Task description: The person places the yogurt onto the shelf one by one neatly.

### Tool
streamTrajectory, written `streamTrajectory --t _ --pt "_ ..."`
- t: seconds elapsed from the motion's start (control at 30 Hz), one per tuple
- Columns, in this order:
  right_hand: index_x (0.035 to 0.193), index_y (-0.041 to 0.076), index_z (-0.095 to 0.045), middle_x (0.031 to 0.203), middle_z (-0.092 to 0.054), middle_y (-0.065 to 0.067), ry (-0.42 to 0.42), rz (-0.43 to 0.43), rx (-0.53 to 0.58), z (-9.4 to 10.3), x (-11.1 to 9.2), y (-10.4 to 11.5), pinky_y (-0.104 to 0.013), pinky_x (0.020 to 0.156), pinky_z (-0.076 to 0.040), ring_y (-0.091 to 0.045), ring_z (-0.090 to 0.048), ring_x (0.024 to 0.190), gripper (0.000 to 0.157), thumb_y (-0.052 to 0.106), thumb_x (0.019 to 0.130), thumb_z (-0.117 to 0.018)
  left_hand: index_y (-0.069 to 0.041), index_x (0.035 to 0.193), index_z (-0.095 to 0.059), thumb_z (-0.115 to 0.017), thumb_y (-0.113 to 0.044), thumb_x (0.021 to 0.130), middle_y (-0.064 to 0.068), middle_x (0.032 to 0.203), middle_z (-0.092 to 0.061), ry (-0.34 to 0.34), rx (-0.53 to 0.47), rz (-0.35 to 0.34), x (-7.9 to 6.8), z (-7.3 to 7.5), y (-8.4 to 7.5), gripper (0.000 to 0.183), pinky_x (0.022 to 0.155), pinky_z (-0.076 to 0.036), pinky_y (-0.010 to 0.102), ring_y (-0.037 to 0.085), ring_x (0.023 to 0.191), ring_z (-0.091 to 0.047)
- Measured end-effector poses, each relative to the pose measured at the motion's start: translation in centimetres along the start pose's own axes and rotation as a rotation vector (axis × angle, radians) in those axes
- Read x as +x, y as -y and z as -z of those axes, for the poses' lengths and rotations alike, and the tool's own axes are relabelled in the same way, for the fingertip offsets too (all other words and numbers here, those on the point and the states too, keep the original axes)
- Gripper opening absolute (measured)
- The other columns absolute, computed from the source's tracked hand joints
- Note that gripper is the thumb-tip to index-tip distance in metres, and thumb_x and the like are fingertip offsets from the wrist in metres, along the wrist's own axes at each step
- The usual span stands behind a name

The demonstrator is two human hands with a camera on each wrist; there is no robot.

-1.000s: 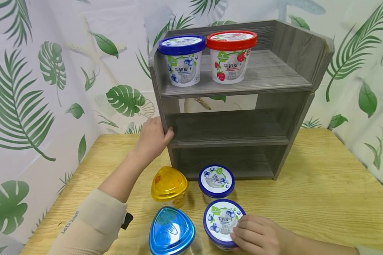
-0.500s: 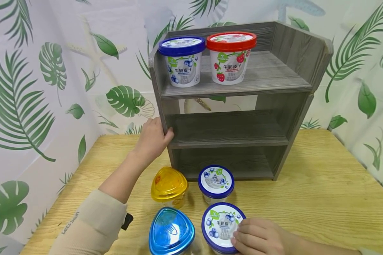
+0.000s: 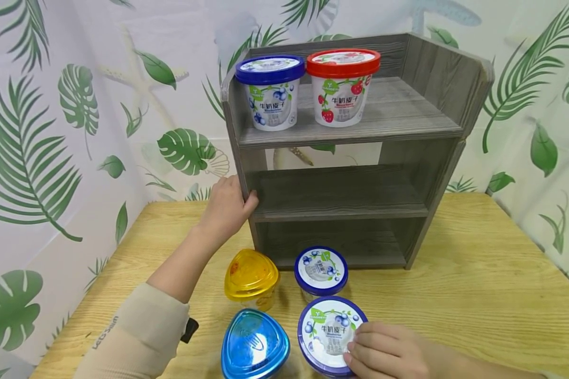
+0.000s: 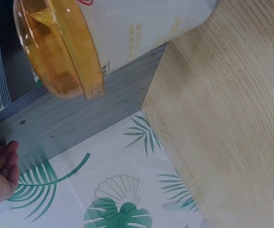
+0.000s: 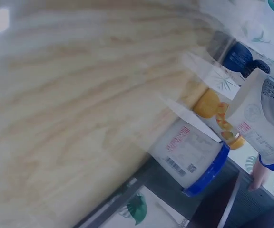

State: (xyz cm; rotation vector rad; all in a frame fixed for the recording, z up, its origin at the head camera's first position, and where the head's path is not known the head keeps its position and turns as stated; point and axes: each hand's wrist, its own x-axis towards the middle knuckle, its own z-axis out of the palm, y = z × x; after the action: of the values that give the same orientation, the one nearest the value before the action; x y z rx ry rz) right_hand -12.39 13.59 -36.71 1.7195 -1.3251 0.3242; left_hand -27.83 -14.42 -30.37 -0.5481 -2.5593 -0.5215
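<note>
At the left side of a grey wooden shelf [image 3: 346,189], my left hand [image 3: 227,205] grips the side panel, thumb over its front edge. Curled fingers [image 4: 6,161] show against that panel in the left wrist view. My right hand [image 3: 389,350] holds a blueberry milk-snack tub [image 3: 329,334] by its right side, fingers on the blue lid's rim. The right wrist view shows this tub [image 5: 260,118] without the hand. Just behind it stands a second blueberry tub [image 3: 321,269], close before the shelf's bottom level.
A yellow-lidded cup [image 3: 251,273] and a blue-lidded cup [image 3: 255,342] stand left of the tubs. On the top level are a blue-lidded tub [image 3: 271,92] and a red-lidded strawberry tub [image 3: 343,87]. Leaf-patterned wall covering [image 3: 123,105] surrounds the wooden table [image 3: 493,295].
The tub in my right hand has come slightly nearer the camera, its lid looking larger and overlapping the tub behind. My left hand keeps its hold on the shelf.
</note>
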Motion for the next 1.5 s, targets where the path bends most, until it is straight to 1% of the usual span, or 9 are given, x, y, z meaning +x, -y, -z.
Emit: streamTrajectory --t 0.2,0.27,0.37,0.53,0.77,1.03,1.13,1.27,1.5 --pt "0.08 0.005 -0.068 0.075 -0.067 -0.002 -0.008 0.001 -0.004 0.4 0.8 -0.3 -0.021 0.065 -0.052 -0.011 -0.06 0.07 0.024 0.011 0.095 -0.05 0.001 0.095 -0.057 -0.049 -0.022 0.09 0.014 0.079 -0.058 -0.003 -0.001 -0.004 0.0 0.0 0.1 0.025 0.078 -0.039 0.045 0.034 0.081 -0.052" --pt "0.079 0.004 -0.067 0.074 -0.067 -0.002 -0.034 0.016 -0.011 0.4 1.2 -0.6 -0.021 0.064 -0.051 -0.011 -0.06 0.068 0.023 0.011 0.095 -0.052 0.002 0.094 -0.057 -0.049 -0.022 0.089 0.014 0.079 -0.058 -0.004 -0.004 -0.002 0.0 0.0 0.1 0.025 0.078 -0.039 0.045 0.034 0.081 -0.051" --pt "0.076 0.003 -0.066 0.071 -0.065 -0.003 -0.101 0.054 -0.028 0.5 1.8 -1.3 -0.021 0.061 -0.051 -0.012 -0.059 0.066 0.02 0.012 0.092 -0.058 0.002 0.094 -0.056 -0.049 -0.022 0.089 0.014 0.078 -0.057 -0.005 -0.006 0.003 0.0 0.0 0.2 0.025 0.077 -0.039 0.045 0.034 0.08 -0.051" --pt "0.074 0.001 -0.066 0.068 -0.064 -0.004 -0.167 0.061 -0.035 0.9 3.0 -2.0 -0.021 0.057 -0.049 -0.013 -0.057 0.063 0.021 0.015 0.089 -0.063 0.002 0.095 -0.056 -0.049 -0.022 0.089 0.014 0.079 -0.058 0.001 -0.007 0.009 -0.1 -0.1 0.3 0.025 0.079 -0.039 0.045 0.034 0.081 -0.051" --pt "0.073 0.001 -0.067 0.067 -0.066 -0.006 -0.176 0.034 -0.04 1.8 3.8 -2.6 -0.024 0.053 -0.05 -0.014 -0.06 0.061 0.022 0.015 0.089 -0.064 0.002 0.096 -0.056 -0.049 -0.023 0.089 0.015 0.08 -0.058 -0.007 0.004 0.002 -0.1 0.0 0.2 0.027 0.079 -0.038 0.045 0.034 0.082 -0.05" --pt "0.073 -0.001 -0.067 0.067 -0.067 -0.009 -0.166 -0.013 -0.065 2.6 4.3 -3.1 -0.027 0.05 -0.05 -0.017 -0.061 0.059 0.022 0.014 0.088 -0.065 0.003 0.094 -0.057 -0.05 -0.022 0.089 0.016 0.078 -0.058 -0.043 0.037 -0.033 0.0 0.0 0.3 0.026 0.077 -0.039 0.045 0.034 0.081 -0.052" --pt "0.073 -0.002 -0.067 0.068 -0.066 -0.01 -0.18 0.0 -0.084 2.9 4.4 -3.3 -0.028 0.05 -0.05 -0.018 -0.06 0.059 0.021 0.013 0.088 -0.065 0.003 0.092 -0.057 -0.05 -0.022 0.089 0.016 0.077 -0.059 -0.058 0.053 -0.051 0.0 -0.1 0.2 0.026 0.076 -0.04 0.045 0.035 0.08 -0.053" --pt "0.075 -0.002 -0.068 0.069 -0.067 -0.01 -0.184 -0.003 -0.093 3.1 4.4 -3.6 -0.029 0.051 -0.051 -0.019 -0.061 0.059 0.02 0.013 0.088 -0.065 0.002 0.089 -0.057 -0.05 -0.021 0.089 0.015 0.076 -0.058 -0.069 0.067 -0.074 0.0 -0.1 0.1 0.025 0.076 -0.04 0.044 0.035 0.079 -0.053" --pt "0.076 -0.003 -0.068 0.069 -0.067 -0.01 -0.212 -0.006 -0.105 3.3 4.5 -4.2 -0.03 0.051 -0.051 -0.02 -0.06 0.058 0.019 0.012 0.088 -0.065 0.003 0.086 -0.057 -0.051 -0.021 0.088 0.015 0.075 -0.058 -0.081 0.083 -0.082 0.0 -0.1 0.2 0.025 0.075 -0.04 0.044 0.034 0.077 -0.053"
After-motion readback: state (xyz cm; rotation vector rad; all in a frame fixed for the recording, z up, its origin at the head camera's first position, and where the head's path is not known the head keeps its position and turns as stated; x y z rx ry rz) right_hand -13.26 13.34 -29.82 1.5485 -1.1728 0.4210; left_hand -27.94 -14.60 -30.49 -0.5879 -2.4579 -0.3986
